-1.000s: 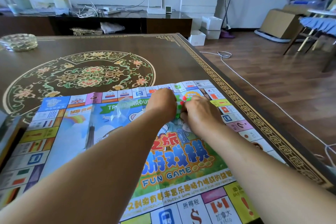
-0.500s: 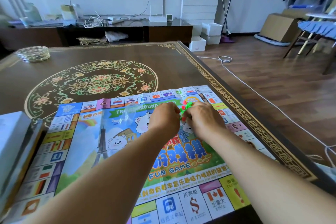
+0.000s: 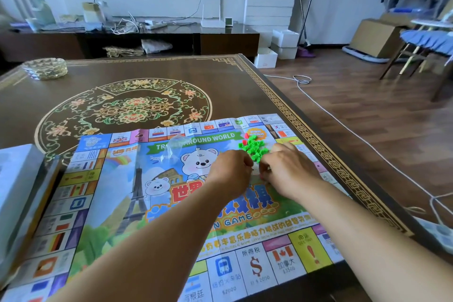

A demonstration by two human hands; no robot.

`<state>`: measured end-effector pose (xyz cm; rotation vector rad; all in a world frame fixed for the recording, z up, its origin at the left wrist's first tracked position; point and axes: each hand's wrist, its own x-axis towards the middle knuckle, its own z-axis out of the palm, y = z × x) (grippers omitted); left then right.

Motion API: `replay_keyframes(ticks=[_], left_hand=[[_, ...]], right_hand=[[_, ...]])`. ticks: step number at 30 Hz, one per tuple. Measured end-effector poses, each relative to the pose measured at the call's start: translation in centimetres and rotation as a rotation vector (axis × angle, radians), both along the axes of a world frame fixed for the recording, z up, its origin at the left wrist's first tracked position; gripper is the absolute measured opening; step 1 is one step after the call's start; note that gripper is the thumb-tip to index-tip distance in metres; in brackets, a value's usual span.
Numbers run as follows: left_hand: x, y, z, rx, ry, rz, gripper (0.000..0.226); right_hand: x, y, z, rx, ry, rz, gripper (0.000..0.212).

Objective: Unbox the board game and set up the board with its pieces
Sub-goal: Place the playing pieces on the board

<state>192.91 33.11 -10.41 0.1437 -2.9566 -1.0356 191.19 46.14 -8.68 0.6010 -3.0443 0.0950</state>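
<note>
- Since the frame half a second back, a heap of little green pieces has landed on the paper board, up near its far right corner, with a couple of red pieces at the heap's far edge. Before, those colours only peeked out between the two fists.
- The left hand and right hand sit close together just in front of the heap, both with fingers curled in. They look to be pinching something small and clear between them, but I can't tell what it is (it's tucked behind the knuckles).
- A crumpled clear plastic bag lies on the board left of the hands, over the "AROUND WORLD" banner.
- The board is spread flat on the dark patterned table, creases showing. Both forearms cover much of its middle artwork.
- The game box rests on the board's left edge, cut off by the frame, so its contents can't be seen.
- A glass dish sits at the table's far left. Can't make out anything in it.
- A white cable trails across the wood floor on the right.
</note>
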Motion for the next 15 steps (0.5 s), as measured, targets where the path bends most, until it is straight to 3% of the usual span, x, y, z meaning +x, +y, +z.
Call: replay_keyframes(ticks=[9, 15], left_hand=[[-0.1, 3.1, 0.3, 0.014, -0.026, -0.094, 0.026], [-1.4, 1.6, 0.1, 0.051, 0.095, 0.097, 0.026]], right_hand=[[-0.1, 2.8, 0.2, -0.065, -0.003, -0.072, 0.023], [-1.7, 2.3, 0.3, -0.203, 0.055, -0.133, 0.019]])
